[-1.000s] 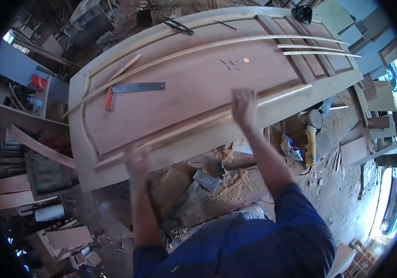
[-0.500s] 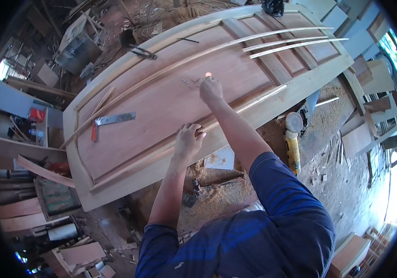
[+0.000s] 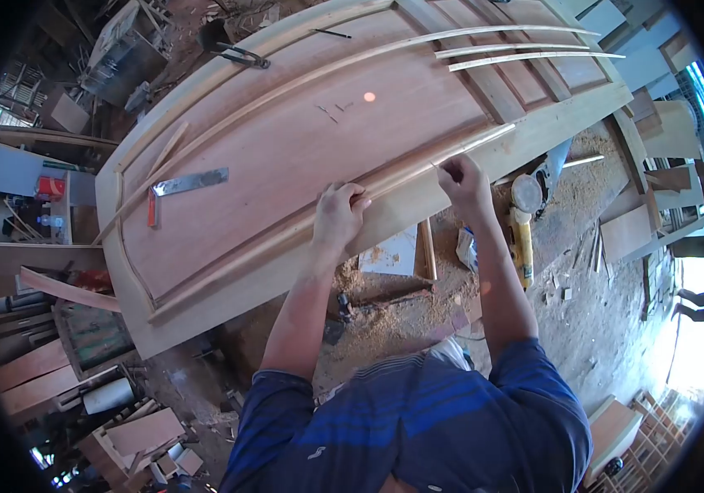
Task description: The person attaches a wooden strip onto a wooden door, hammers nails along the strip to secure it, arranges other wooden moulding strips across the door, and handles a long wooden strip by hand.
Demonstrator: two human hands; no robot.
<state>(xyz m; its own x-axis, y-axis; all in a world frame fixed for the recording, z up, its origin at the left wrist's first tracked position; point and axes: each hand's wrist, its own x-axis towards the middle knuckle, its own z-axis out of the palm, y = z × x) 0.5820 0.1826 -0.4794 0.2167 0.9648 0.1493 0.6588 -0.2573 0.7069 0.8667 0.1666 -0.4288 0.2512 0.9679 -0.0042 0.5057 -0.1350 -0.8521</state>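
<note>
Resting the left hand (image 3: 340,215) on the moulding (image 3: 401,180), slanting from eight to two o'clock along the door (image 3: 286,164); curling, grip impossible to tell. Pinching a thin sliver (image 3: 433,165) in the right hand (image 3: 464,187), at two o'clock. Apparently positioning, calling for steady aim.

1. Door (image 3: 303,156): dusty pink panels inside a pale cream frame.
2. Moulding (image 3: 418,174) along the door's near edge: honey, with a bright pale streak down its length.
3. Strips (image 3: 533,57) over the door's right end: light cream.
4. Square (image 3: 192,181) by the door's left edge: silver-grey blade, orange-red handle.
5. Pliers (image 3: 241,56) at the door's far edge: black.
6. Grinder (image 3: 522,246) below the door's near edge: yellow body, pale grey round end.
7. Shirt (image 3: 409,411) on this person here: navy, crossed by brighter blue bands, a small white mark on the chest.
8. Box (image 3: 50,188) over on the left shelf: red.
</note>
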